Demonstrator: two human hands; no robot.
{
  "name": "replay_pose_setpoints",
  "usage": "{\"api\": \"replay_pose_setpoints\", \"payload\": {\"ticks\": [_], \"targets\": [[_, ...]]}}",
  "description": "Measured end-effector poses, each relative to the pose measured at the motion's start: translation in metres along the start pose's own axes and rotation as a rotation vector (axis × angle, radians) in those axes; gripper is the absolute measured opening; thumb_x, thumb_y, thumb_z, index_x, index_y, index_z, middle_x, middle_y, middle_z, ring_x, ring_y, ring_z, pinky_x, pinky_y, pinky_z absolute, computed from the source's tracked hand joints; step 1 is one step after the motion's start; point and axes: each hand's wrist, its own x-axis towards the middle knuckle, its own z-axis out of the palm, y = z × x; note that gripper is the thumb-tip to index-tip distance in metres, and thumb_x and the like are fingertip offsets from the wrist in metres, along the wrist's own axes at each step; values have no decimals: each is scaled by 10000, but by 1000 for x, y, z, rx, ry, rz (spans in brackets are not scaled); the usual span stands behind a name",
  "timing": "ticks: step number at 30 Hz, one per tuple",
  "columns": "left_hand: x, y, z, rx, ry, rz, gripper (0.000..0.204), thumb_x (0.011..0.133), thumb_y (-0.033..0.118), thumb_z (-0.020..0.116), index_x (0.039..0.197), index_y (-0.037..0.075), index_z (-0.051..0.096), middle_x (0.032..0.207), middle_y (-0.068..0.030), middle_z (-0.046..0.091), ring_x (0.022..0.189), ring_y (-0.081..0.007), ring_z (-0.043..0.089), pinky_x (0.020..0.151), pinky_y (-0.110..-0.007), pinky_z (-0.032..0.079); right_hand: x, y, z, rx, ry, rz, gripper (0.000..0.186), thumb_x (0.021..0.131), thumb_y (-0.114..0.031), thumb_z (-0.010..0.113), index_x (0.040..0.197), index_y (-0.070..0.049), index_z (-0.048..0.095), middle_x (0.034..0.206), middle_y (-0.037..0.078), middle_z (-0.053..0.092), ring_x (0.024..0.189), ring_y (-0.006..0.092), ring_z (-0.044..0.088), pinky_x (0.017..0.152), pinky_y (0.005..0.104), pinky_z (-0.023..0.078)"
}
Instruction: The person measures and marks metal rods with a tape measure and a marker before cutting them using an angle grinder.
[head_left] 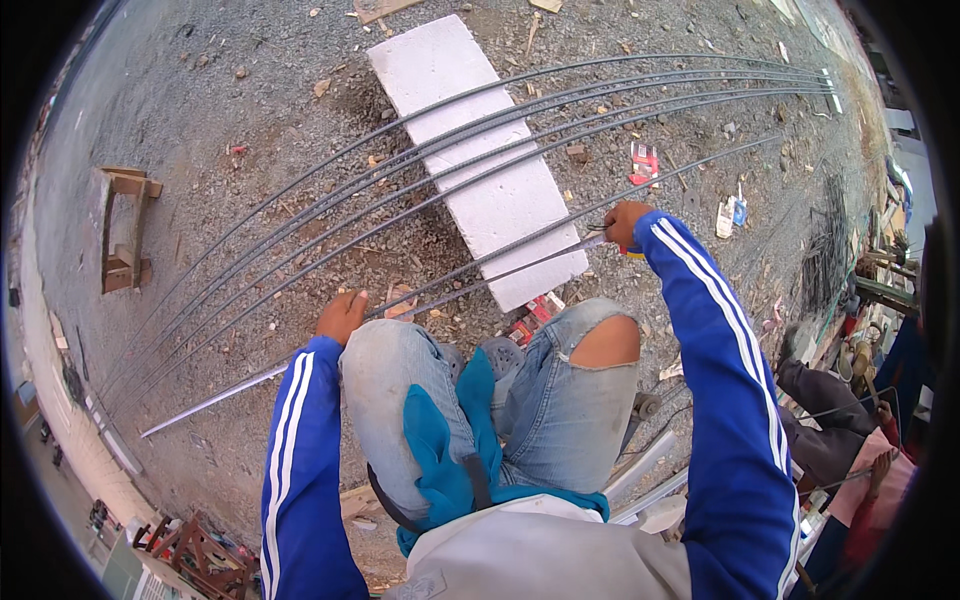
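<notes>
Grey gravel (pixel 240 130) spreads across my whole feed, littered with chips and scraps, under open daylight. One white rectangular block (pixel 445 65) lies flat on it at a slant. I count at least four long ribbed bars (pixel 490 122) running over the block in a bunch, some too close together to separate, plus one nearer bar (pixel 545 232) crossing its lower part. One measuring tape (pixel 215 403) stretches beside that nearer bar, from the lower left, past the left hand (pixel 342 317), to the right hand (pixel 625 223). There I see the right fingers curled around its case, a bit of yellow and red showing beneath. The left fingers are bent at the strip by the knee; I cannot tell whether they pinch it or only rest there. Around them I count one wooden frame (pixel 125 230) at left, two red-and-white packets (pixel 644 163), one beyond the right hand and one by the block's near end, and one other person (pixel 825 410) at right.
</notes>
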Motion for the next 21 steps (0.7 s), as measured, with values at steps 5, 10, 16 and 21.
{"api": "replay_pose_setpoints", "payload": {"ticks": [5,10,16,21], "targets": [[56,-84,48,232,-271,-12,735,881,624,282,1141,11,594,1147,-309,544,1117,-420,503,953,-432,370,18,-16,-15,54,6,-9,305,734,-317,611,950,-118,697,888,159,669,849,322,637,775,404,493],[48,-4,33,16,-319,-69,818,872,655,254,1104,-49,601,1130,-312,555,1130,-421,497,987,-412,341,-4,3,-14,14,14,137,293,738,-268,561,956,-124,693,891,152,671,855,324,640,792,403,496],[70,49,47,-35,-286,98,778,889,624,252,1085,-35,616,1126,-295,566,1116,-429,501,975,-402,352,-16,49,-38,-25,18,253,311,741,-237,523,988,-143,688,981,155,659,903,328,634,836,414,489],[85,90,61,-83,-408,-44,750,862,691,274,1097,83,645,1106,-233,607,1100,-383,538,931,-425,392,8,88,-50,-65,89,248,322,734,-244,551,1014,-154,683,993,156,657,927,330,628,854,408,484]]}}
